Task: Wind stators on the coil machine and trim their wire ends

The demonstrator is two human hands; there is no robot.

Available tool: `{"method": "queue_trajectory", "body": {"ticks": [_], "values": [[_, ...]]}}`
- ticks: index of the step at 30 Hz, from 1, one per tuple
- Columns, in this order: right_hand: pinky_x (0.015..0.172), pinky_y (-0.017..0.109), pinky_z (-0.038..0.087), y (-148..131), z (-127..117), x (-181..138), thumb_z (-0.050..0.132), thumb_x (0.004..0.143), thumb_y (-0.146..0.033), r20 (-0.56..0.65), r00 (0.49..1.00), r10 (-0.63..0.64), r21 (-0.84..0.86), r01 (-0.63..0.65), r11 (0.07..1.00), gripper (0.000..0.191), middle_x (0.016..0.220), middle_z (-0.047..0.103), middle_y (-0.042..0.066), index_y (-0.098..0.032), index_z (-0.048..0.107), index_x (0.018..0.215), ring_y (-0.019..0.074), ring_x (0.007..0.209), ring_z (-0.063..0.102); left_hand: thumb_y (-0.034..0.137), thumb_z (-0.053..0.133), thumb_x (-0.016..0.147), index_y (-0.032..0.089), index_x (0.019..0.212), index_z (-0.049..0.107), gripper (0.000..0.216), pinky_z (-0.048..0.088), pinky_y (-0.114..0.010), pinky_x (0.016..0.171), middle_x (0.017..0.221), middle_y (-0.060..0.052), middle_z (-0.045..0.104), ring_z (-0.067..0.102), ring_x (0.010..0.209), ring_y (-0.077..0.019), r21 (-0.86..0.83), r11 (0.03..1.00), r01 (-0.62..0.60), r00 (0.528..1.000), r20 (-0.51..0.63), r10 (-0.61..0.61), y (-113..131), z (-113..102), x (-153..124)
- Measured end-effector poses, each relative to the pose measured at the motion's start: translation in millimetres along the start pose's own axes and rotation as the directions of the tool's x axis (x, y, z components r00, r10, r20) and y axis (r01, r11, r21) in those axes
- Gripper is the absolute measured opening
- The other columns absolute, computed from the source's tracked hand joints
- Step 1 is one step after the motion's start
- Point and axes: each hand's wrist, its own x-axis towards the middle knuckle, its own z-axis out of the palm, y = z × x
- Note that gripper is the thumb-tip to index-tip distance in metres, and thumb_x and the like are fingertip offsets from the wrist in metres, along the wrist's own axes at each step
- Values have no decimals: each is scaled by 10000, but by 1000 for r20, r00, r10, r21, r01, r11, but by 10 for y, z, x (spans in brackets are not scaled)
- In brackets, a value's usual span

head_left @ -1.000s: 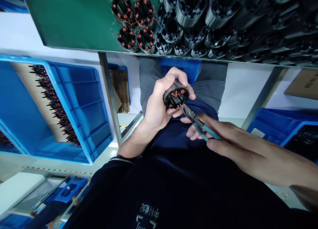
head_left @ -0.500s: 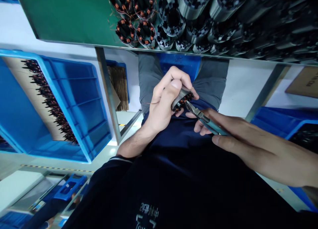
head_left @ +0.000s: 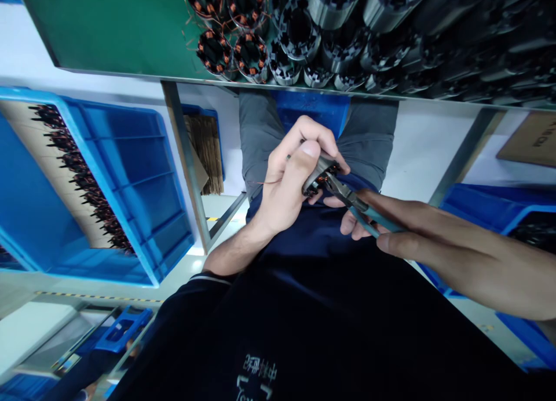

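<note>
Before the torso [head_left: 299, 268], the tilted stator [head_left: 320, 170] is clasped in the left hand [head_left: 284, 183] by curled fingers, its copper-wound end turned rightward to the nose of the pliers [head_left: 357, 204], whose slightly parted handles are held by the right hand [head_left: 410, 217].

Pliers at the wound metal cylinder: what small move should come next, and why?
I'd probably squeeze the pliers gently while the left hand braces the cylinder: the tips are at its copper-wound end, and the handles in the right hand stand apart. Whether they grip wire is too small to tell.
</note>
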Motion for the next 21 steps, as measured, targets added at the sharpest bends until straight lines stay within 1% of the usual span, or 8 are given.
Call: {"method": "queue_trajectory", "body": {"ticks": [4,7,9,12,14,16,18,21], "values": [[960,382,721,41,19,86,662,1138,-606,13,999,-44,5,44,999,486,1216,915,31,-390,849,1531,282,1033,871,540,668,1196,314,1082,776,276,444,-346,505,990,-37,782,556,575,-128,84,990,-115,988,-97,123,48,44,-54],[786,353,643,128,66,194,693,1128,-641,-114,984,-138,-113,125,986,457,1028,889,45,-295,910,1333,236,816,784,537,705,1178,330,1099,785,235,535,-390,619,1027,-46,771,575,621,-146,264,958,-115,979,-135,155,50,39,-83],[762,361,602,205,92,285,699,1106,-699,-208,955,-211,-260,154,953,491,1017,887,66,-282,923,1234,256,837,782,536,707,1173,313,1079,766,249,569,-420,696,1005,-43,757,633,677,-164,374,912,-169,963,-134,233,9,0,-69],[777,359,568,293,101,424,686,1092,-721,-305,905,-297,-452,137,881,512,1030,877,93,-291,920,1242,296,943,808,556,733,1158,288,1039,747,294,549,-439,745,934,-44,716,692,808,-206,496,823,-279,920,-107,376,-88,-110,-6],[733,337,528,301,87,481,694,1089,-708,-340,890,-305,-487,110,866,502,941,836,97,-290,913,1260,294,929,800,566,738,1156,290,1031,753,304,536,-437,756,937,-47,724,680,830,-215,502,827,-252,940,-77,333,-132,-199,31],[675,324,486,270,62,481,700,1094,-716,-309,912,-269,-433,117,894,491,815,766,72,-292,911,1222,270,847,765,588,687,1180,297,1036,758,333,532,-419,718,945,-43,750,654,772,-200,413,899,-145,984,-32,174,-131,-270,39],[623,321,450,238,32,417,682,1102,-765,-185,965,-185,-309,121,943,528,706,691,31,-290,912,1132,228,719,694,617,663,1185,295,1053,768,365,547,-399,685,962,-42,777,651,725,-182,339,938,-66,998,28,60,-89,-292,21],[562,318,423,273,-10,256,695,1076,-841,-17,999,-50,-100,49,994,616,613,612,-8,-265,907,1018,172,575,570,678,755,1118,289,1082,775,391,627,-403,728,961,-51,784,740,791,-208,368,928,-57,998,-10,65,-7,-213,6]]}}
